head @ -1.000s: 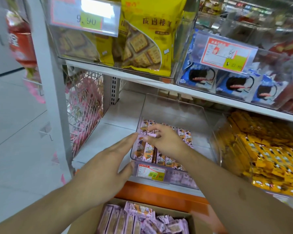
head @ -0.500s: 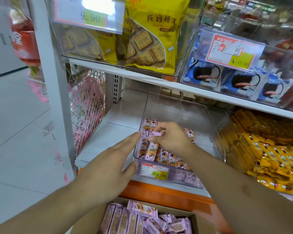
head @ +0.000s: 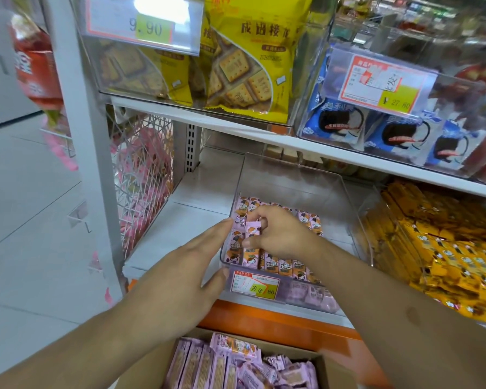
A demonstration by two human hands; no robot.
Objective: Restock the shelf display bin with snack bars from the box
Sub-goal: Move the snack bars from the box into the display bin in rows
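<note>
**Snack bar held over clear bin, left hand flat on bin wall**

Nearest the camera, an open brown cardboard box [head: 328, 369] is seen below the bin, filled with pink-purple wrapped snack bars [head: 205, 366], some stacked on edge in rows, some loose.

Above the box, an orange shelf edge strip [head: 264, 321] is seen directly under the bin front.

The clear rectangular plastic display bin [head: 345, 197] is set on the white lower shelf [head: 180, 220]. A price label in red, white and green [head: 254, 284] is fixed to the bin's front face. The bin floor is partly covered by rows of pink-purple bars [head: 289, 266]; the rear of the bin is bare.

The left hand [head: 177, 279] is laid against the bin's left outer wall, fingers straight and together, thumb at the front left corner. Nothing is gripped.

The right hand [head: 281, 234] is reached inside the bin, over the front-left rows. One pink-purple bar [head: 251, 230] is pinched between curled fingers and thumb, held lengthwise above the laid bars.

Right of the bin, a second clear bin of yellow-orange wrapped bars [head: 446, 256] is seen. Left of the bin, a white wire mesh panel [head: 141, 175] with pink goods behind it is seen.

Above the bin, on the upper shelf, yellow cracker bags [head: 244, 68] and blue-white cookie packs [head: 340, 124] are held in clear bins with price cards.
</note>
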